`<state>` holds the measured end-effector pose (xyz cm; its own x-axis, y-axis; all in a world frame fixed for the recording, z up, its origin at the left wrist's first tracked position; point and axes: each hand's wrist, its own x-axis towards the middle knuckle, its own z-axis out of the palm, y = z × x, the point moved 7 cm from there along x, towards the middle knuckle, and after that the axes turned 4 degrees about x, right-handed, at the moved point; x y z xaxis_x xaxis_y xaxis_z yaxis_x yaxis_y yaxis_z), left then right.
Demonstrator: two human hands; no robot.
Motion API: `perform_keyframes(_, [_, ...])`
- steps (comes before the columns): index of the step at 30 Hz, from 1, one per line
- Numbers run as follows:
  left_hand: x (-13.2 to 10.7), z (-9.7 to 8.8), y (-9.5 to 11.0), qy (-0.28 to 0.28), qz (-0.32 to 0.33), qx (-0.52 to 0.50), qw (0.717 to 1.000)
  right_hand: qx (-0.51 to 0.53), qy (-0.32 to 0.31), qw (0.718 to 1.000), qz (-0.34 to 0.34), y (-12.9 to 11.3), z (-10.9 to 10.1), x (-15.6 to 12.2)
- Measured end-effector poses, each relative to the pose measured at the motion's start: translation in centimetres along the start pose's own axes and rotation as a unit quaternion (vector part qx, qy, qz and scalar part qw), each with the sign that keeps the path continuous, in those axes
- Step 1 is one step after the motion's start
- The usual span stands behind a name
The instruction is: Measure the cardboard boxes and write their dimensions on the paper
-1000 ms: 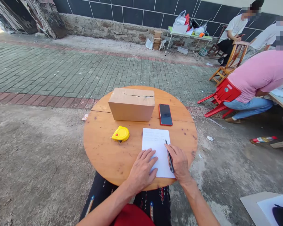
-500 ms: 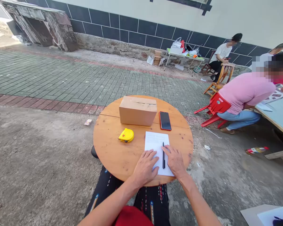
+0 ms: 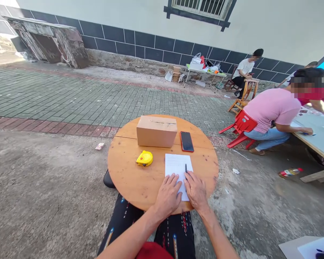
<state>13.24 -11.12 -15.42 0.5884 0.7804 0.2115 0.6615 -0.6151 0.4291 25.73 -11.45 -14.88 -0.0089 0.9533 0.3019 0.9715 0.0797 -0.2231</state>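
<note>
A sheet of white paper (image 3: 175, 162) with faint handwriting near its top lies on the round wooden table (image 3: 126, 180). Across its lower left part my left hand (image 3: 168, 194) rests flat, fingers spread. My right hand (image 3: 196, 190) is at the sheet's right side, its fingers bent over a black pen (image 3: 186, 167). The pen's upper end pokes out past the fingertips; the rest is hidden under the hand. Beyond the paper is a closed cardboard box (image 3: 156, 136), with a red-edged phone (image 3: 187, 141) to its right and a yellow tape measure (image 3: 145, 158) in front.
To the right, a person in a pink shirt (image 3: 272, 104) sits on a red plastic chair (image 3: 244, 124) at another table (image 3: 322, 126). Someone in white (image 3: 244, 68) sits farther back. A bottle (image 3: 290, 172) lies on the ground. A cluttered folding table (image 3: 205, 70) stands by the wall.
My right hand has shifted left and closed over the pen, which lay uncovered beside the fingers before. My left hand stays on the paper. The camera view has tilted up slightly.
</note>
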Motion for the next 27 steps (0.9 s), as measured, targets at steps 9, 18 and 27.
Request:
perform_keyframes(9, [0.4,0.8,0.8,0.013,-0.001,0.02,1.0,0.006,-0.01,1.0,0.015,1.0,0.0,1.6])
perform_keyframes(18, [0.4,0.3,0.8,0.019,0.008,0.027,0.999,0.028,0.034,0.999,0.004,1.5,0.3,1.0])
perform_keyframes(27, [-0.3,0.9,0.4,0.059,0.02,0.06,0.996,0.068,0.083,0.994,0.029,1.9,-0.1,0.4])
